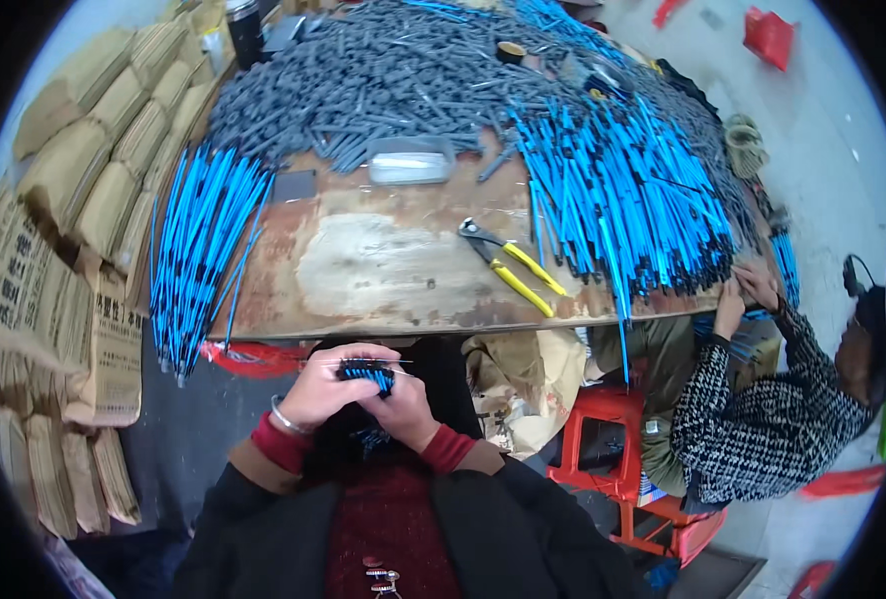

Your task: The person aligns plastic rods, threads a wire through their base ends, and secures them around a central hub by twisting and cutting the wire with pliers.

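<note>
Just in front of the table's near edge, my left hand and my right hand close round a bundle of thin blue rods with black ends. The ends of the bundle face up between my fingers. A thin wire-like strand crosses the top of it. Most of the bundle's length is hidden by my hands and dark clothing. Beyond my hands, pincers with yellow handles lie on the wooden table, their jaws pointing to the far left.
Blue rods lie in a pile at the left and a larger pile at the right. Grey tubes heap up behind a clear box. Paper sacks stack at left. A co-worker sits at right near a red stool.
</note>
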`<state>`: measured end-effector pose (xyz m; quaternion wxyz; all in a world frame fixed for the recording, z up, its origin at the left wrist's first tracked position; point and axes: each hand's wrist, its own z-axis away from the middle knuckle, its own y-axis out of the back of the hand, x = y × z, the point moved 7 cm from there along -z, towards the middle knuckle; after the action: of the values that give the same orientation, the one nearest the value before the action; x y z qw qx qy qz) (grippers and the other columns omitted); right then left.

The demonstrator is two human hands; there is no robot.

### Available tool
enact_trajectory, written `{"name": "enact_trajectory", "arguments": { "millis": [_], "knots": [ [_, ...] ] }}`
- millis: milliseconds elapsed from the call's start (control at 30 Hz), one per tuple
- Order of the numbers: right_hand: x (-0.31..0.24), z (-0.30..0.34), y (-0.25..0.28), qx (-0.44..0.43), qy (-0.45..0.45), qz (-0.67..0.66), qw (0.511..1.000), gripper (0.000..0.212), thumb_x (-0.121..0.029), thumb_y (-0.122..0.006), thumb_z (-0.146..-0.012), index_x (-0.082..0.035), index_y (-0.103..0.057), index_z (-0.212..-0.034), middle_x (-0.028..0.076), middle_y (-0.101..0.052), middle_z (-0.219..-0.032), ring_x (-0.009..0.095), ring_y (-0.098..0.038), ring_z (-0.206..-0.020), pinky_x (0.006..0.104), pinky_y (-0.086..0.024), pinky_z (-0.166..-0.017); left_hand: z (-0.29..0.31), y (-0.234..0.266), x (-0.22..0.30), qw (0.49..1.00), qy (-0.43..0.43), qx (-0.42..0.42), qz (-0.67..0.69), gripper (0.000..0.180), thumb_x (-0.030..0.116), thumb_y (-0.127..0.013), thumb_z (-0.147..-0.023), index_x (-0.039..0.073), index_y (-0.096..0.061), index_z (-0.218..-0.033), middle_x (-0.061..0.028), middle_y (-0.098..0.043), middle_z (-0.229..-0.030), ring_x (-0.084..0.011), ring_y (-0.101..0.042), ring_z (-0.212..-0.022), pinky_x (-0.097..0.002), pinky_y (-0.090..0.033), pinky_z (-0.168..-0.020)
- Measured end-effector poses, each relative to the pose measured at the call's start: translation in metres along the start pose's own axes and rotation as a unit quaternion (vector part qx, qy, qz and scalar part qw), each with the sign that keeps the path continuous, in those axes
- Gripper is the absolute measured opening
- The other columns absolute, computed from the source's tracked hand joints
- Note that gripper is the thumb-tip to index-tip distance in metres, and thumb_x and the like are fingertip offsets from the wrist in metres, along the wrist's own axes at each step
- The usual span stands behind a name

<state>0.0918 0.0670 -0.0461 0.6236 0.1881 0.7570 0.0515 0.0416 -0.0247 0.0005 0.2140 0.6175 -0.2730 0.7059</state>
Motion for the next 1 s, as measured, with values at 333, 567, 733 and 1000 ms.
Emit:
{"name": "enact_trajectory", "arguments": {
  "millis": [333, 567, 733, 1000],
  "knots": [
    [0.002, -0.004, -0.004, 0.019, -0.001, -0.065, 0.998, 0.039, -0.031, -0.07, -0.078, 0.0, -0.055, -0.096, 0.021, -0.062, -0.08, 0.038, -0.063, -0.077, 0.0389, -0.051, -0.063, 0.027, 0.045, -0.027, 0.98, -0.124, 0.149, -0.032, 0.017, 0.0, -0.051, -0.087, -0.007, -0.059, -0.1, -0.0065, -0.056, -0.084, -0.0095, -0.051, -0.066, -0.0227, -0.042, -0.063],
    [0.002, -0.004, 0.001, 0.01, -0.051, -0.025, 0.998, 0.038, -0.029, -0.073, -0.077, -0.001, -0.056, -0.097, 0.019, -0.063, -0.079, 0.035, -0.065, -0.073, 0.0368, -0.051, -0.06, 0.026, 0.036, -0.005, 0.979, -0.12, 0.149, -0.076, 0.015, 0.0, -0.052, -0.087, -0.007, -0.063, -0.093, -0.0071, -0.059, -0.087, -0.0106, -0.054, -0.07, -0.0232, -0.044, -0.065],
    [-0.002, 0.0, 0.002, 0.023, -0.011, -0.015, 1.0, 0.033, -0.026, -0.075, -0.075, -0.001, -0.059, -0.091, 0.017, -0.063, -0.074, 0.031, -0.065, -0.068, 0.0341, -0.051, -0.058, 0.03, 0.038, -0.006, 0.982, -0.097, 0.117, -0.11, 0.021, 0.006, -0.057, -0.085, -0.004, -0.059, -0.104, -0.0078, -0.06, -0.091, -0.0153, -0.058, -0.081, -0.0272, -0.047, -0.075],
    [0.009, -0.006, 0.002, 0.018, -0.039, -0.066, 0.997, 0.027, -0.019, -0.076, -0.075, 0.0, -0.06, -0.086, 0.011, -0.067, -0.075, 0.02, -0.066, -0.065, 0.0296, -0.051, -0.06, 0.034, 0.09, 0.092, 0.961, -0.11, 0.026, -0.253, 0.041, 0.014, -0.066, -0.081, 0.001, -0.053, -0.117, -0.0065, -0.055, -0.108, -0.0139, -0.054, -0.098, -0.0294, -0.046, -0.084]
  ]
}}
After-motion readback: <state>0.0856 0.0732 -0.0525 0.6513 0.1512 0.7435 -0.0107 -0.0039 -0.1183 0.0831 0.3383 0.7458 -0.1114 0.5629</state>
